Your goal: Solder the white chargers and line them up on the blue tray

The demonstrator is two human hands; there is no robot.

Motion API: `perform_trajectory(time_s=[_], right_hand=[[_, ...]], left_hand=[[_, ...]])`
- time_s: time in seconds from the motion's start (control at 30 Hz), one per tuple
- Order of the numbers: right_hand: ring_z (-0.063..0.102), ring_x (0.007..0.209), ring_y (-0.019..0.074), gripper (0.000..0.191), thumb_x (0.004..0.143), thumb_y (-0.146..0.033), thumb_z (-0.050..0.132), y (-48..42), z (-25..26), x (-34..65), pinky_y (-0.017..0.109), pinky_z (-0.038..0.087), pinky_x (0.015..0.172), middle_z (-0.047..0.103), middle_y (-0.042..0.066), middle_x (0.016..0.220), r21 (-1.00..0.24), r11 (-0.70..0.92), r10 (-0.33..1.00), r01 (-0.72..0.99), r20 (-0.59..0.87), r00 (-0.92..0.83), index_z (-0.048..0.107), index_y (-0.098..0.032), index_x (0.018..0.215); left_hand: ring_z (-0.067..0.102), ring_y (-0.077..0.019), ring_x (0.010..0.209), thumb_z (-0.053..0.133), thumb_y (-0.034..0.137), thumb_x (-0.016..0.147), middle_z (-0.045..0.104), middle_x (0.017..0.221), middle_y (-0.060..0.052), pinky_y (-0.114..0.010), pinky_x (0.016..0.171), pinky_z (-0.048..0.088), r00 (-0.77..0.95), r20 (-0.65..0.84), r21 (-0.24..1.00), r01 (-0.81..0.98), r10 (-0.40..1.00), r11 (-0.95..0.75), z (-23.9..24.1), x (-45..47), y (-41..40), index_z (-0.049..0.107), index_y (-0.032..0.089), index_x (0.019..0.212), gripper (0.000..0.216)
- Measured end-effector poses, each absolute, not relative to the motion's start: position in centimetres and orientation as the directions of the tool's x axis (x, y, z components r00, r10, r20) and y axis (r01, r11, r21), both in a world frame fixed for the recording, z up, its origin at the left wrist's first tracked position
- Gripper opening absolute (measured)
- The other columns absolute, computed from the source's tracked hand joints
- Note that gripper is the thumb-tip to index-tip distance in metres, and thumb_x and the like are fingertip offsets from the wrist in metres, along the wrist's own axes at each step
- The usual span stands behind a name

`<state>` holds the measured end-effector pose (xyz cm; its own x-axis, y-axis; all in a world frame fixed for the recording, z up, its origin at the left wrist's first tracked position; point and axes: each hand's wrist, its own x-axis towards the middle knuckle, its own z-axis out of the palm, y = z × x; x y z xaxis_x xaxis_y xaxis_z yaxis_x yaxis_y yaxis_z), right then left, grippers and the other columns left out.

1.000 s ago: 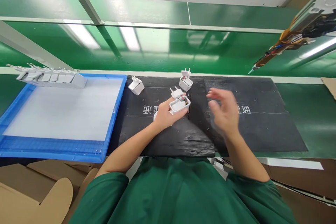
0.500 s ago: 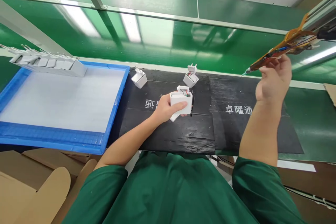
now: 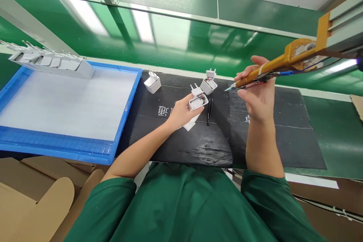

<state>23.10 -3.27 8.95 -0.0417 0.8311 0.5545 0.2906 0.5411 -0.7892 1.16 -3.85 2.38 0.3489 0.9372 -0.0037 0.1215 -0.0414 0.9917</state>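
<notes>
My left hand (image 3: 181,114) is closed around an open white plug adapter (image 3: 197,103). Its pronged cap is tipped back from the housing, and wires show inside. A white piece (image 3: 190,124) lies on the mat under that hand, partly covered. My right hand (image 3: 256,96) holds an orange pen-like tool (image 3: 255,72) with a pale tapered nozzle pointing left, apart from the adapter. Just behind the held adapter stands another open adapter (image 3: 209,85) with its cap raised. A third adapter (image 3: 152,84) is farther left. Black tweezers (image 3: 209,115) lie right of my left hand.
A blue tray (image 3: 124,109) with a white sheet sits at the left, with a white box of several plug adapters (image 3: 56,64) at its back. Black mat (image 3: 170,147) covers the bench. A metal arm (image 3: 344,26) reaches in from the right. Cardboard (image 3: 34,196) is at the lower left.
My right hand has brought the orange tool leftward and lower, toward the held adapter. My left hand has tilted the adapter, so its open top and prongs now show.
</notes>
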Motion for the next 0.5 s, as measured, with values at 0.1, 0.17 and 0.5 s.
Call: perform_trajectory(time_s=[0.1,0.17,0.5], right_hand=[[0.059,0.088,0.0227,0.056,0.077,-0.056,0.068,-4.1,9.1,20.2,0.046,0.056,0.081,0.055,0.004,0.1,-0.783,0.543,0.827,0.302,0.56,-0.035,0.048,-0.038,0.125],[0.059,0.085,0.0215,0.054,0.079,-0.059,0.065,-4.7,9.1,18.5,0.044,0.057,0.077,0.055,0.004,0.103,-0.774,0.563,0.815,0.29,0.578,-0.037,0.047,-0.039,0.126],[0.057,0.078,0.0187,0.051,0.082,-0.049,0.066,-5.4,9.2,16.3,0.041,0.056,0.073,0.05,0.002,0.093,-0.755,0.638,0.77,0.155,0.633,-0.086,0.048,-0.039,0.129]], left_hand=[[0.065,-0.0157,0.075,0.07,0.027,0.079,0.074,0.091,-0.003,-0.025,0.07,0.05,0.317,0.048,0.961,0.245,0.947,-0.131,1.8,1.3,-3.5,0.066,0.017,0.115,0.038],[0.062,-0.0148,0.071,0.07,0.027,0.079,0.072,0.086,-0.002,-0.025,0.067,0.048,0.303,0.068,0.941,0.297,0.95,-0.162,1.7,1.3,-3.3,0.067,0.017,0.108,0.031],[0.064,-0.0174,0.08,0.071,0.03,0.08,0.072,0.089,-0.002,-0.025,0.072,0.047,0.296,0.122,0.954,0.23,0.947,-0.194,2.7,1.2,-3.6,0.067,0.016,0.103,0.027]])
